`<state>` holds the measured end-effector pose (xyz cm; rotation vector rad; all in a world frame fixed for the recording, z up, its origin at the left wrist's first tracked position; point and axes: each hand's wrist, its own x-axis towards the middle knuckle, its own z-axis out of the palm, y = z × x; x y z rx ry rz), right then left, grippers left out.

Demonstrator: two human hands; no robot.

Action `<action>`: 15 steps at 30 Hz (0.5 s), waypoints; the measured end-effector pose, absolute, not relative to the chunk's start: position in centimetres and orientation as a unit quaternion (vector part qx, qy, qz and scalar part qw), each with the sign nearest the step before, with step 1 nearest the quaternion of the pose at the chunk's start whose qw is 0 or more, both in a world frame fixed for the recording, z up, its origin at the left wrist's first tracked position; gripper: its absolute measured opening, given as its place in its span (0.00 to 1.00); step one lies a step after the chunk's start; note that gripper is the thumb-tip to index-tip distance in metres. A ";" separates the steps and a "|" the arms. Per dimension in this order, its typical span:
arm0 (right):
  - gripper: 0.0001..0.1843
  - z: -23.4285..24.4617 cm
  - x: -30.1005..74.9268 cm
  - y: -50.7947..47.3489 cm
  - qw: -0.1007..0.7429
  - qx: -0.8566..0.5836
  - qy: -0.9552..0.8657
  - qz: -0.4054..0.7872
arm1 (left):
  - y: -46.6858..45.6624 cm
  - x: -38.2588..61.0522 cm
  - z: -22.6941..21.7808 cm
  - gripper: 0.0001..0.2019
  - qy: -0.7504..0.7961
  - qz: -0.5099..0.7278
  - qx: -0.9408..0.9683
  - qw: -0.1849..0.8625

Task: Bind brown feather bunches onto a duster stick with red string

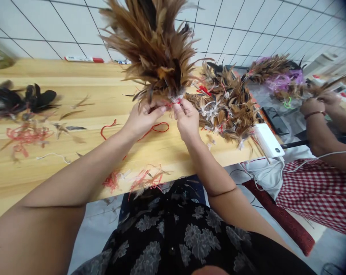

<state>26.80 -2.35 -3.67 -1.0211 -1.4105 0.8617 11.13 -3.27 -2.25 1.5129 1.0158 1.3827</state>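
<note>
At the centre of the frame, the left hand and right hand are both pinching closed around the bound base of an upright bundle of brown feathers, fingertips touching the red string trailing onto the pale wooden surface.

Bushy bundle of brown and black feathers is standing upright over pale wooden table, fanning wide; thin red string is circling its quill base.
</note>
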 end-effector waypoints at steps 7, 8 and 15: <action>0.31 -5.4 31.7 1.9 0.594 -0.445 -0.567 0.357 | -1.2 8.7 -3.0 0.09 0.531 0.440 0.626 0.363; 0.33 -5.6 32.6 2.6 0.601 -0.448 -0.562 0.349 | -0.7 8.0 -3.3 0.08 0.551 0.442 0.619 0.342; 0.35 -5.7 35.6 3.8 0.628 -0.431 -0.565 0.318 | 0.5 8.1 -2.1 0.06 0.595 0.362 0.688 0.204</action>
